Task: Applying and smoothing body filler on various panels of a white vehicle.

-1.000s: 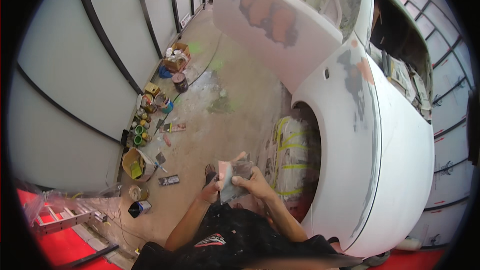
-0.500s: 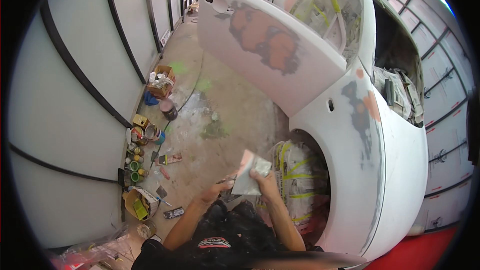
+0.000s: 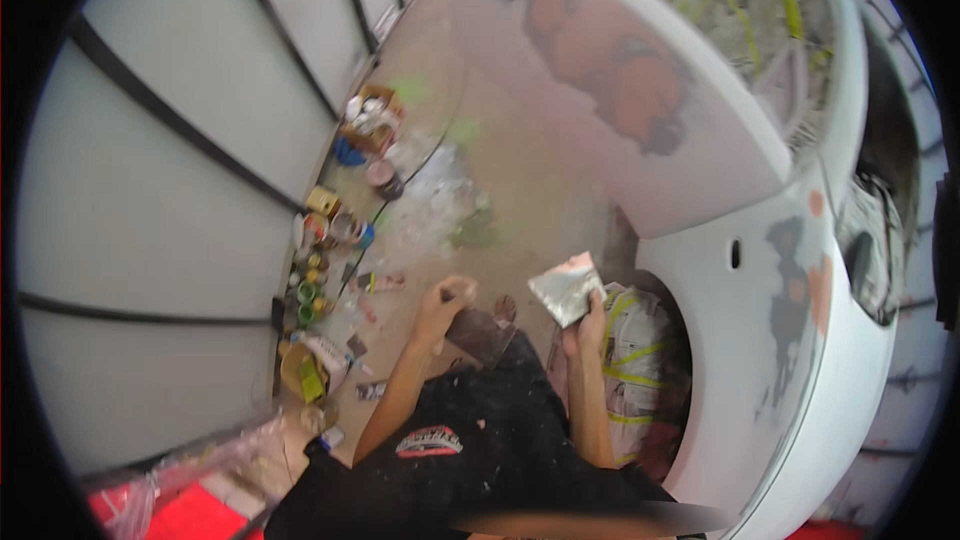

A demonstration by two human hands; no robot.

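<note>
My right hand (image 3: 590,324) grips a thin, flat, pale plate (image 3: 566,290) by its lower right side. Pinkish smears show on the plate's top edge, and it is tilted in front of the covered wheel. Off to the left, my left hand (image 3: 442,306) is raised with fingers curled, blurred by motion. A small dark bit shows at its fingers, too unclear to name. Just right of that wrist is a dark, flat, rectangular piece (image 3: 481,336); whether the left hand holds it, I cannot tell. The two hands are apart.
To the right stands a white car body (image 3: 740,340) with grey and orange patches, its door (image 3: 560,90) open. Taped sheeting covers the wheel (image 3: 638,365). Cans (image 3: 350,228), a carton (image 3: 372,120) and a box (image 3: 318,365) line the left wall (image 3: 150,210).
My hands have parted: the right has carried the plate to the right, while the left has lifted away from it. The whole view has shifted, moving the car and cans rightward.
</note>
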